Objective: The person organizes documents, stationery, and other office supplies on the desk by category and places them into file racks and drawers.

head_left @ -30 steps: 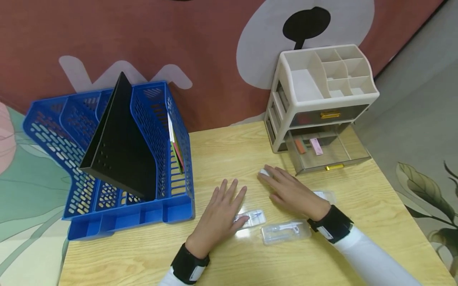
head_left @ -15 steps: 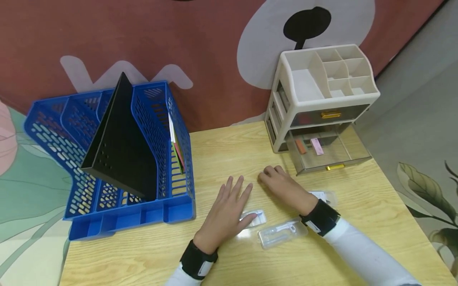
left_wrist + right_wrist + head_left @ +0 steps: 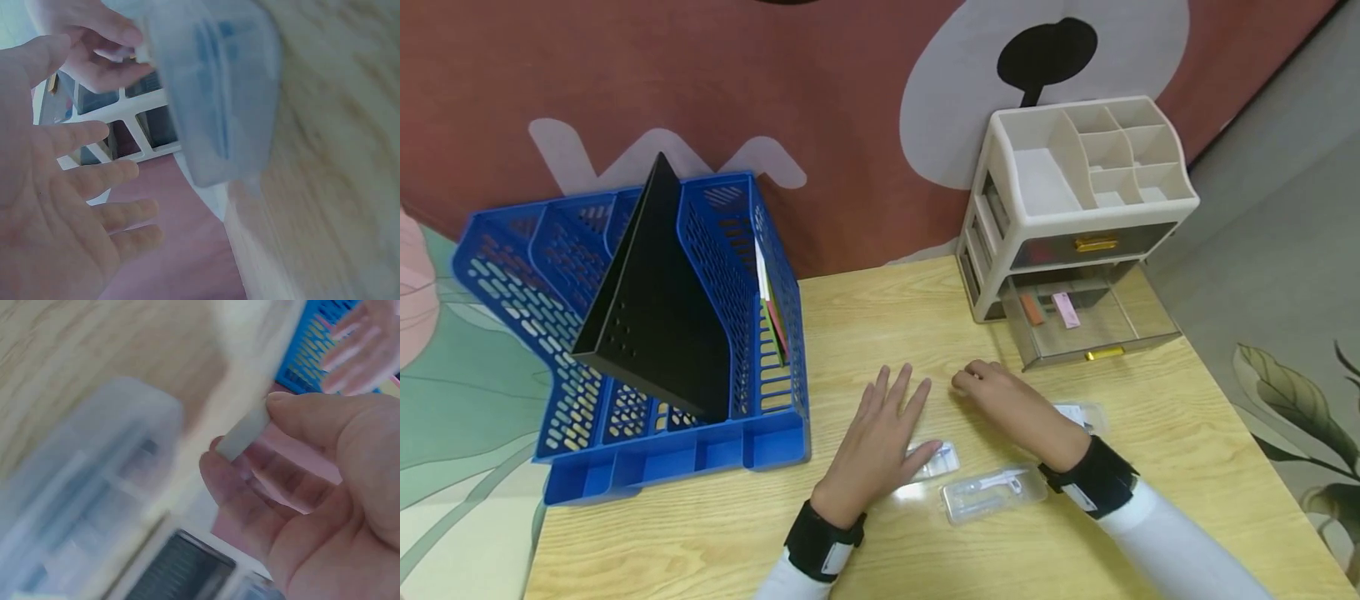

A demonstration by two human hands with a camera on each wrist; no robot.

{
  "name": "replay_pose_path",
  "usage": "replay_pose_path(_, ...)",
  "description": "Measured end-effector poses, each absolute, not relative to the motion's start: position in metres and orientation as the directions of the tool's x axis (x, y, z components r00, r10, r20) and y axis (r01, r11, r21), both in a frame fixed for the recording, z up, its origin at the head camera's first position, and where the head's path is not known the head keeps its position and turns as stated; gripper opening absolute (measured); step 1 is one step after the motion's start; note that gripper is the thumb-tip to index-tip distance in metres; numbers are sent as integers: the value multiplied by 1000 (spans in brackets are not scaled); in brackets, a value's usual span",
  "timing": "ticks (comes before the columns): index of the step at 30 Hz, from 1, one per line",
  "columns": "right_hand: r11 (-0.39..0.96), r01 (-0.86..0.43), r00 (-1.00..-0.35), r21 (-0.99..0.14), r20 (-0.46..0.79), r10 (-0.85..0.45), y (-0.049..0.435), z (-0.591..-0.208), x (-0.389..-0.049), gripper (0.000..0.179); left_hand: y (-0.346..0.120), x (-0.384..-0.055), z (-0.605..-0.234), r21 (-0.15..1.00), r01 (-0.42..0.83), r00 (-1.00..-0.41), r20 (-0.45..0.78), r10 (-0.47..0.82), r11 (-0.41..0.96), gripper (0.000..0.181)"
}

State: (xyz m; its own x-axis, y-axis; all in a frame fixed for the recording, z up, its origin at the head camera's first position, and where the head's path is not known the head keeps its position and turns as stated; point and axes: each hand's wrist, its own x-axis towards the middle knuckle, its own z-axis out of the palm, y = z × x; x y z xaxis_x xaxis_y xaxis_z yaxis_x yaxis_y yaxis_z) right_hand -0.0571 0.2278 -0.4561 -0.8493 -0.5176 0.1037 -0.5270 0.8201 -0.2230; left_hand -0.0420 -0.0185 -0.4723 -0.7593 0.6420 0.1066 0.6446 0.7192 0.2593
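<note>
My right hand pinches a small white eraser between thumb and fingertips, above the table in front of the drawer unit. In the head view its fingers hide the eraser; the right wrist view shows it plainly. My left hand is spread with straight fingers. Its thumb overlaps a small clear plastic case in the head view; whether they touch I cannot tell. A longer clear case with white, slim pieces inside lies between the two wrists. Another clear case is partly hidden behind my right forearm.
A white drawer unit stands at the back right. Its pulled-out drawer holds an orange block and a pink block. On the left stands a blue file rack with a black folder and several thin coloured items.
My right hand's fingers have curled from lying extended over the white eraser to pinching it. The left hand has shifted slightly right. The long case has moved slightly left.
</note>
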Motion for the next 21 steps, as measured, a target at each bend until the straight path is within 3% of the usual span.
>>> replay_pose_path(5,798,-553,-833,-240,178,-524,233,-437,-45,23,-19,-44,-470,306,615,-780,103,617,727,78)
replay_pose_path(11,725,-639,-765,-256,315,-562,238,-410,-34,29,-20,-52,-465,327,565,-817,95,568,758,77)
replay_pose_path(15,654,-711,-696,-259,396,-599,242,-386,-30,12,-21,-57,-463,314,563,-821,104,562,764,78)
replay_pose_path(18,619,-743,-659,-254,439,-611,250,-369,-32,36,-20,-62,-464,311,566,-820,117,561,763,78)
replay_pose_path(21,620,-747,-648,-240,474,-596,261,-358,-37,41,-21,-68,-466,320,565,-820,118,560,761,77)
